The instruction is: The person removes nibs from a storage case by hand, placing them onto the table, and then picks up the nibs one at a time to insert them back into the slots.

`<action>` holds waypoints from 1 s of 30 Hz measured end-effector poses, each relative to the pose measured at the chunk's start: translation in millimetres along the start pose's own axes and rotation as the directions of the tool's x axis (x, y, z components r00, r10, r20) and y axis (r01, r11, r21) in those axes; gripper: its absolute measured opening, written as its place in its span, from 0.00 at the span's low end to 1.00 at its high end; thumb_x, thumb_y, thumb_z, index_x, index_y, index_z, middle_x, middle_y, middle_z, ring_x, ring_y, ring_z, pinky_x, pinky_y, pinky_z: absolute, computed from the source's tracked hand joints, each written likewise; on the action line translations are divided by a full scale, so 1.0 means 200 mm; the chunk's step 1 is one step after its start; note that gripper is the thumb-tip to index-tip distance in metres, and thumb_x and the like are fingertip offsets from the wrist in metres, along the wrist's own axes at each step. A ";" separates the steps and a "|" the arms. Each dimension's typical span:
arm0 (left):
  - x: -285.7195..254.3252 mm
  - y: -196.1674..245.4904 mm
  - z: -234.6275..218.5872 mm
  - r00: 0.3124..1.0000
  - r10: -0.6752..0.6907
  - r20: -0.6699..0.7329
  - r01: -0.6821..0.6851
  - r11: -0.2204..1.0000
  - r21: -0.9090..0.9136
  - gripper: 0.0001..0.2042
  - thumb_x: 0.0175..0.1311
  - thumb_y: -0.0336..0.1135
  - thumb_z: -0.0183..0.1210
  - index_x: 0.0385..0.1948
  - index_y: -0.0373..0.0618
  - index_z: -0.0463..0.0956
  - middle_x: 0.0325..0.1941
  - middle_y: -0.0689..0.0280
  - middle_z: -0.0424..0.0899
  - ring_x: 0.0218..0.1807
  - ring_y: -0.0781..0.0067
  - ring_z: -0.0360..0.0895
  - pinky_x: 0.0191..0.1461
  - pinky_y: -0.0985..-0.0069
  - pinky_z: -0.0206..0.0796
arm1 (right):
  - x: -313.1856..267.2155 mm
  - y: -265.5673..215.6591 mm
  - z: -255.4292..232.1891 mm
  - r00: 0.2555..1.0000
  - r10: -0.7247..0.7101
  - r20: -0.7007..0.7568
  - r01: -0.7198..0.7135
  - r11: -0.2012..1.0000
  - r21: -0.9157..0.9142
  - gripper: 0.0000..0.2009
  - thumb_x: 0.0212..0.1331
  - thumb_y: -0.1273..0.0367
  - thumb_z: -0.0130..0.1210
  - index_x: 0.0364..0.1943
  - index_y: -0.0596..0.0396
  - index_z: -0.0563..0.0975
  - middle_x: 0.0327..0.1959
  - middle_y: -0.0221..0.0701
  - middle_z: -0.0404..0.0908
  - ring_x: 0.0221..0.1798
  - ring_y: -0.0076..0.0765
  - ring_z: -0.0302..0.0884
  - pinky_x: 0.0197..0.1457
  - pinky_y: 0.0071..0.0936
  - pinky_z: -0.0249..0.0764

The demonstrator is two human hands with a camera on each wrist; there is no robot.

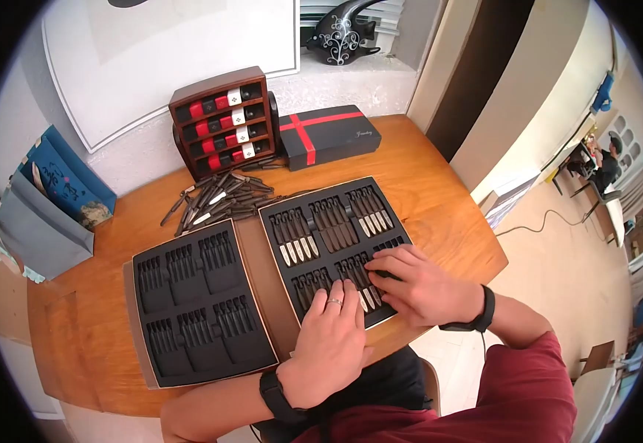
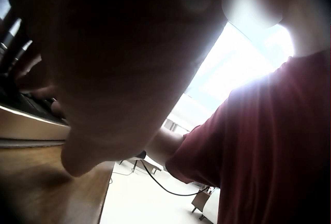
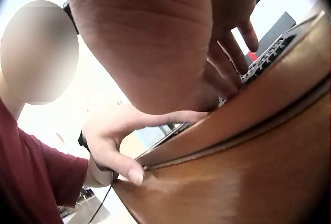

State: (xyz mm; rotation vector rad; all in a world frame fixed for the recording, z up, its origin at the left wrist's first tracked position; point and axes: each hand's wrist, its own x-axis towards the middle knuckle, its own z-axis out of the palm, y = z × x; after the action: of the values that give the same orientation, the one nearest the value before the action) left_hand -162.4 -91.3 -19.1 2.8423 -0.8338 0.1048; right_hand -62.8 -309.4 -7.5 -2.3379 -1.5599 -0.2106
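Observation:
A black-lined tray (image 1: pixel 308 255) lies at the table's front right, its compartments holding rows of slim dark sticks (image 1: pixel 336 223), some with pale ends. My left hand (image 1: pixel 329 347), ring on one finger, reaches over the tray's front edge with fingers extended onto the front middle row. To its right, my right hand (image 1: pixel 428 288) comes in from the side, fingertips down at the same row. In the right wrist view the right hand's fingers (image 3: pixel 227 61) are fairly straight and spread over the tray edge. Its thumb tip is hidden.
Left of the tray lies its matching half (image 1: pixel 166 299) with moulded slots. Behind them are a heap of loose dark sticks (image 1: pixel 221 196), a wooden rack (image 1: pixel 218 88) of red, white and black pieces, and a black box (image 1: pixel 336 133) with red ribbon. A paper bag (image 1: pixel 44 214) stands at left.

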 end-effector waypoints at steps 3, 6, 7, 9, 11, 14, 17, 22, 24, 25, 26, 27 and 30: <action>0.00 0.00 -0.02 1.000 -0.001 0.018 0.001 1.000 -0.016 0.41 0.56 0.53 0.72 0.61 0.20 0.74 0.68 0.40 0.75 0.72 0.46 0.70 0.76 0.57 0.57 | 0.05 0.06 -0.03 1.000 0.000 0.003 0.000 0.995 0.099 0.11 0.58 0.74 0.65 0.44 0.62 0.85 0.52 0.41 0.82 0.59 0.49 0.78 0.64 0.42 0.73; 0.00 0.00 -0.03 0.999 0.014 0.039 -0.014 1.000 -0.007 0.41 0.56 0.52 0.72 0.61 0.20 0.74 0.68 0.39 0.75 0.72 0.45 0.70 0.76 0.57 0.57 | 0.20 0.16 -0.03 1.000 -0.002 -0.030 0.008 0.981 0.195 0.08 0.59 0.74 0.64 0.41 0.62 0.85 0.48 0.40 0.83 0.55 0.50 0.79 0.61 0.42 0.73; -0.01 0.01 -0.03 0.999 0.001 0.034 -0.001 1.000 -0.001 0.41 0.56 0.52 0.72 0.61 0.20 0.74 0.68 0.39 0.75 0.72 0.45 0.70 0.76 0.57 0.57 | 0.27 0.19 -0.01 0.998 0.001 -0.062 0.013 0.974 0.228 0.07 0.60 0.74 0.64 0.40 0.62 0.84 0.46 0.40 0.83 0.53 0.51 0.79 0.60 0.41 0.74; -0.01 0.01 0.00 1.000 0.010 0.010 -0.010 1.000 0.006 0.43 0.56 0.53 0.71 0.63 0.19 0.72 0.69 0.37 0.74 0.72 0.44 0.69 0.77 0.56 0.56 | 0.43 0.24 0.02 0.997 -0.005 -0.083 0.024 0.971 0.238 0.07 0.60 0.74 0.63 0.40 0.62 0.85 0.43 0.41 0.86 0.51 0.54 0.82 0.57 0.44 0.76; -0.02 0.03 0.04 1.000 -0.007 0.015 0.006 0.998 0.070 0.44 0.57 0.54 0.70 0.64 0.19 0.70 0.70 0.36 0.73 0.73 0.43 0.68 0.77 0.56 0.55 | 0.59 0.30 0.07 0.994 0.107 -0.019 -0.100 0.970 0.220 0.07 0.62 0.75 0.63 0.42 0.61 0.86 0.43 0.43 0.87 0.48 0.53 0.85 0.54 0.42 0.80; -0.05 0.06 0.05 0.999 -0.028 0.035 0.023 0.993 0.118 0.45 0.59 0.56 0.68 0.66 0.18 0.68 0.72 0.33 0.70 0.76 0.40 0.66 0.79 0.54 0.53 | 0.86 0.41 0.19 0.996 0.086 -0.022 -0.082 0.988 0.131 0.07 0.61 0.74 0.62 0.42 0.60 0.86 0.40 0.45 0.88 0.46 0.55 0.86 0.51 0.43 0.81; -0.05 0.09 0.05 0.997 -0.035 0.067 0.027 0.992 0.122 0.46 0.61 0.56 0.67 0.67 0.17 0.67 0.74 0.29 0.67 0.78 0.36 0.64 0.80 0.53 0.51 | 1.10 0.45 0.26 0.988 0.145 0.047 -0.150 0.980 0.129 0.08 0.59 0.74 0.63 0.41 0.61 0.86 0.39 0.48 0.88 0.48 0.58 0.86 0.52 0.46 0.81; -0.05 0.09 0.04 0.993 -0.033 0.115 0.017 0.991 0.136 0.47 0.62 0.58 0.66 0.68 0.15 0.66 0.74 0.28 0.66 0.78 0.34 0.63 0.80 0.54 0.50 | 1.30 0.48 0.40 0.965 0.212 0.155 -0.229 0.968 0.105 0.09 0.55 0.72 0.68 0.39 0.61 0.87 0.40 0.50 0.89 0.51 0.58 0.87 0.57 0.47 0.82; -0.05 0.09 0.04 0.993 -0.025 0.118 0.009 0.991 0.136 0.47 0.62 0.58 0.65 0.68 0.15 0.66 0.74 0.28 0.66 0.78 0.34 0.63 0.80 0.54 0.50 | 1.33 0.51 0.43 0.956 0.240 0.170 -0.265 0.953 0.145 0.10 0.54 0.72 0.68 0.40 0.61 0.87 0.41 0.50 0.89 0.52 0.57 0.87 0.57 0.46 0.82; -0.04 0.09 0.04 0.992 -0.028 0.120 0.011 0.990 0.141 0.47 0.62 0.58 0.65 0.68 0.15 0.66 0.74 0.28 0.66 0.78 0.34 0.63 0.80 0.54 0.50 | 1.34 0.50 0.43 0.945 0.267 0.186 -0.301 0.936 0.184 0.12 0.53 0.72 0.69 0.41 0.61 0.87 0.42 0.50 0.89 0.53 0.57 0.87 0.58 0.45 0.83; -0.04 0.09 0.04 0.992 -0.030 0.123 0.012 0.989 0.145 0.47 0.63 0.59 0.65 0.68 0.16 0.66 0.74 0.28 0.66 0.78 0.35 0.63 0.80 0.54 0.50 | 1.34 0.50 0.42 0.945 0.268 0.186 -0.302 0.935 0.184 0.12 0.53 0.72 0.69 0.41 0.61 0.87 0.42 0.50 0.89 0.53 0.57 0.87 0.58 0.45 0.83; -0.05 0.09 0.04 0.992 -0.028 0.124 0.010 0.990 0.143 0.47 0.63 0.59 0.65 0.68 0.16 0.66 0.74 0.28 0.66 0.78 0.35 0.63 0.80 0.54 0.50 | 1.35 0.51 0.42 0.930 0.296 0.219 -0.339 0.921 0.194 0.13 0.52 0.72 0.68 0.42 0.61 0.88 0.43 0.51 0.89 0.53 0.57 0.87 0.58 0.44 0.83; -0.05 0.09 0.04 0.994 -0.034 0.106 0.018 0.989 0.147 0.47 0.62 0.59 0.65 0.68 0.16 0.66 0.74 0.29 0.67 0.78 0.36 0.64 0.80 0.55 0.50 | 1.33 0.47 0.35 0.906 0.344 0.248 -0.390 0.905 0.172 0.14 0.51 0.73 0.66 0.43 0.61 0.88 0.44 0.51 0.89 0.54 0.56 0.87 0.59 0.42 0.83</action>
State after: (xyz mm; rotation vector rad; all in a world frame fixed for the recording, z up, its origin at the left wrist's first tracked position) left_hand -180.6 -102.6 -25.7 3.0187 -0.8423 0.0076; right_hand 124.6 -87.3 -12.3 -2.4796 -1.1181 0.2954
